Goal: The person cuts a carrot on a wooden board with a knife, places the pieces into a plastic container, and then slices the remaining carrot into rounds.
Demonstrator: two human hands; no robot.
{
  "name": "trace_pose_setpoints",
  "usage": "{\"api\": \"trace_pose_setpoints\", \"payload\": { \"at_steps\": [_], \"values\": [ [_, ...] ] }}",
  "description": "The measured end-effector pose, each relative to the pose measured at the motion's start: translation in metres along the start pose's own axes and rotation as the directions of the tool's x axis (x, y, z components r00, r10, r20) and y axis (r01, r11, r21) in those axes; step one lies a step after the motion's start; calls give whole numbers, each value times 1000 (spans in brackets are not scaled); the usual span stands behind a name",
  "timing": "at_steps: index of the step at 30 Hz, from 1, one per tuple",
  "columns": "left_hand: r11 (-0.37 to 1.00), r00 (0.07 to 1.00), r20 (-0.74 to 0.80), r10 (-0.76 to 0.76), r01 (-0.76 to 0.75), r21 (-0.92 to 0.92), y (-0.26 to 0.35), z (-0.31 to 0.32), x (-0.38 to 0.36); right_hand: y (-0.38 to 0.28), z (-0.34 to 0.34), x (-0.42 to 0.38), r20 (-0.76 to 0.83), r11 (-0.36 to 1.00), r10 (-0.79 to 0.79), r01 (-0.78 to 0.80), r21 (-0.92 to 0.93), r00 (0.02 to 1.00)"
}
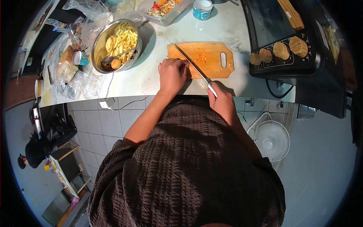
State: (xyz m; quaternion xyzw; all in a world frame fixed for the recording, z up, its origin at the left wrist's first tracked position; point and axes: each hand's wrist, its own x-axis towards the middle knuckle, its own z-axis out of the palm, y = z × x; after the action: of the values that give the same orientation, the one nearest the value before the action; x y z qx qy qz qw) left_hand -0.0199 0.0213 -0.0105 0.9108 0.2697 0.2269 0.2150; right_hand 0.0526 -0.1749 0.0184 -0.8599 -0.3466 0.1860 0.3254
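In the head view a wooden cutting board [217, 70] with a handle slot lies near the table's front edge. Small diced orange pieces [201, 56], perhaps carrot, are scattered on it. My right hand [222, 101] is wrapped round the white handle of a kitchen knife [193, 66]. The long blade slants across the board to its upper left corner, left of the diced pieces. My left hand [173, 76] rests at the board's left side with its fingers curled and pressed together, close to the blade. Whatever those fingers hold is hidden.
Left of the board stands a metal bowl [96, 48] of cut yellow pieces with a spoon. Behind are a plastic container [164, 19] of shredded vegetables and a teal-and-white tub [202, 10]. Plastic bags [85, 81] crowd the left. A black oven [278, 62] with wooden knobs stands right.
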Motion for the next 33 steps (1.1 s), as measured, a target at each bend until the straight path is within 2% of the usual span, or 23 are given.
{"api": "trace_pose_setpoints", "payload": {
  "at_steps": [6,14,21,33],
  "values": [
    [999,999,24,-35,35,-30,0,1,-1,3,-4,-3,-56,999,1,-4,-38,998],
    [998,1000,15,-24,25,-64,2,-6,-2,0,-8,-6,-114,998,-45,49,31,992],
    [998,1000,14,-27,28,-65,0,-7,-5,1,-4,-8,-114,994,-86,93,54,990],
    [998,998,61,-12,16,-57,-2,-7,-2,-4,-7,-9,-77,997,-58,62,53,995]
  ]
}}
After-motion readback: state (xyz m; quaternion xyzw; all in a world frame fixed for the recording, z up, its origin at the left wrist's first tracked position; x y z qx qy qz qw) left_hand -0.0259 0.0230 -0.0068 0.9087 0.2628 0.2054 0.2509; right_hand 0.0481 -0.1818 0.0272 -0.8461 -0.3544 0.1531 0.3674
